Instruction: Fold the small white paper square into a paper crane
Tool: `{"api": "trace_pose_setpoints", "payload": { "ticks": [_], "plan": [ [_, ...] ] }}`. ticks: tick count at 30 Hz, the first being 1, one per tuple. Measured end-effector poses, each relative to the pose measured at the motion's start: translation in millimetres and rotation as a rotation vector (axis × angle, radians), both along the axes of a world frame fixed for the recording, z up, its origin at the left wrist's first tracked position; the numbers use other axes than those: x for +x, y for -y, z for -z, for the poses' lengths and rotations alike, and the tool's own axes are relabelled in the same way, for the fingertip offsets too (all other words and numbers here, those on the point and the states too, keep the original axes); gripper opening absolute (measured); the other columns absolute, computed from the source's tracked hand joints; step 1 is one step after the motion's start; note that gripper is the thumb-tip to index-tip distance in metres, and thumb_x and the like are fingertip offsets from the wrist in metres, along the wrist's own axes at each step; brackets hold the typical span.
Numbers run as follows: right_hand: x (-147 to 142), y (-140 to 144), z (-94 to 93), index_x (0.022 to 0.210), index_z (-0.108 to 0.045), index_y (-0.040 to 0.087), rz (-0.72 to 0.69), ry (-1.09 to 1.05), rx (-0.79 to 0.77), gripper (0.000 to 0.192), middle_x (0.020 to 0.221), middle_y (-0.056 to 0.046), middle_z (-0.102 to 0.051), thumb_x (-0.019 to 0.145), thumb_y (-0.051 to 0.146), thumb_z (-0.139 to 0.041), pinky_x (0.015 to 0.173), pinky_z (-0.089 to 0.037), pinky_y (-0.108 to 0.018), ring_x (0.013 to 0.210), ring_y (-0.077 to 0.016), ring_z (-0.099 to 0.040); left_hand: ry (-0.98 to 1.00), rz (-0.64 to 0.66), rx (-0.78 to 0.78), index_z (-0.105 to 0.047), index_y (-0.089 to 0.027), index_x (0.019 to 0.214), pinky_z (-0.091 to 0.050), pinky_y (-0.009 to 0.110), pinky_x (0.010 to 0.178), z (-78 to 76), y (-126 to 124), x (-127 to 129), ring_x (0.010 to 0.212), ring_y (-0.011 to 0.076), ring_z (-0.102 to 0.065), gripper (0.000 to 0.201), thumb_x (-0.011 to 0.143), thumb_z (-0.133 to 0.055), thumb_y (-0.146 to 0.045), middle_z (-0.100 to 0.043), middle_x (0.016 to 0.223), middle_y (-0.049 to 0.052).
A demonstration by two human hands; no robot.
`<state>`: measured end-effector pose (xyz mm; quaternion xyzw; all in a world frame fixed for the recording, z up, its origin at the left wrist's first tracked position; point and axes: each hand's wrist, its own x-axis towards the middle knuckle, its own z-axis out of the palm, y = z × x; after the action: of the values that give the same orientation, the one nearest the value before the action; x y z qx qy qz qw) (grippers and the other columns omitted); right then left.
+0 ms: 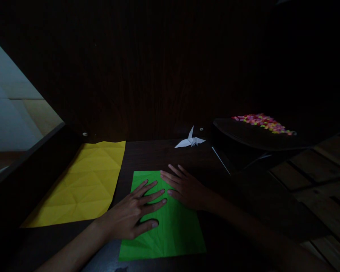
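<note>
A green sheet of paper lies flat on the dark table in front of me. My left hand rests palm down on its left half, fingers spread. My right hand lies flat on the sheet's upper right part, fingers pointing left, almost meeting the left hand's fingertips. Neither hand grips anything.
A creased yellow sheet lies to the left of the green one. A white paper crane stands at the back. At right, a dark tray carries several small colourful pieces. The scene is dim.
</note>
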<state>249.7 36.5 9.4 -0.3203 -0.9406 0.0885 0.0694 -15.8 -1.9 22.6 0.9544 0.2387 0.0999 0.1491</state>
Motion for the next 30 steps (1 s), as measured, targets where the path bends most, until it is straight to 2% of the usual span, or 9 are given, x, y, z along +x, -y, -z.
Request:
{"api": "trace_pose_setpoints", "payload": {
  "ticks": [3, 7, 12, 20, 25, 30],
  "plan": [
    [0.5, -0.2, 0.2, 0.153, -0.022, 0.017, -0.005, -0.001, -0.006, 0.057, 0.158, -0.004, -0.027, 0.102, 0.04, -0.034, 0.118, -0.017, -0.058, 0.148, -0.0302, -0.009, -0.014, -0.009, -0.015, -0.018, -0.027, 0.154, -0.022, 0.06, 0.116, 1.0, 0.1, -0.1, 0.146, 0.033, -0.017, 0.072, 0.094, -0.055, -0.044, -0.036, 0.154, 0.004],
    [0.9, -0.1, 0.8, 0.153, -0.022, 0.017, -0.006, 0.0, -0.015, 0.056, 0.158, -0.005, -0.027, 0.103, 0.04, -0.033, 0.118, -0.016, -0.059, 0.148, -0.0298, -0.008, -0.017, -0.013, -0.008, -0.023, -0.03, 0.153, -0.024, 0.06, 0.115, 0.9, -0.1, 0.0, 0.145, 0.0338, -0.021, 0.069, 0.094, -0.054, -0.046, -0.036, 0.154, 0.003],
    [0.6, -0.8, 2.2, 0.152, -0.025, 0.018, 0.004, -0.002, -0.016, 0.055, 0.158, -0.005, -0.028, 0.102, 0.041, -0.034, 0.118, -0.016, -0.058, 0.148, -0.0297, -0.008, -0.041, -0.02, 0.0, -0.019, -0.026, 0.154, -0.024, 0.06, 0.115, -0.6, -0.4, 1.0, 0.145, 0.0344, -0.023, 0.073, 0.094, -0.053, -0.048, -0.034, 0.155, 0.006],
    [0.6, 0.1, 0.5, 0.151, -0.028, 0.018, 0.003, -0.02, -0.002, 0.054, 0.157, -0.004, -0.029, 0.102, 0.038, -0.036, 0.118, -0.017, -0.057, 0.148, -0.0293, -0.011, -0.055, -0.016, 0.0, -0.026, -0.029, 0.152, -0.024, 0.061, 0.114, -4.7, -0.6, 2.7, 0.144, 0.0353, -0.025, 0.068, 0.093, -0.054, -0.049, -0.032, 0.156, 0.006],
    [0.6, 0.5, 0.5, 0.15, -0.03, 0.017, 0.001, -0.036, 0.003, 0.054, 0.156, -0.005, -0.03, 0.101, 0.037, -0.038, 0.118, -0.018, -0.058, 0.147, -0.03, -0.013, -0.057, -0.004, -0.011, -0.031, -0.031, 0.15, -0.023, 0.061, 0.115, -4.6, -1.1, 1.5, 0.145, 0.0352, -0.022, 0.064, 0.093, -0.055, -0.047, -0.029, 0.157, 0.005],
    [1.8, 0.8, -0.5, 0.151, -0.028, 0.019, -0.009, -0.061, 0.006, 0.054, 0.155, -0.006, -0.033, 0.101, 0.035, -0.04, 0.117, -0.019, -0.059, 0.147, -0.0299, -0.014, -0.109, -0.002, -0.003, -0.028, -0.032, 0.151, -0.021, 0.062, 0.115, -3.0, -0.5, 0.4, 0.146, 0.0356, -0.019, 0.062, 0.095, -0.051, -0.048, -0.024, 0.158, 0.005]
  ]
}}
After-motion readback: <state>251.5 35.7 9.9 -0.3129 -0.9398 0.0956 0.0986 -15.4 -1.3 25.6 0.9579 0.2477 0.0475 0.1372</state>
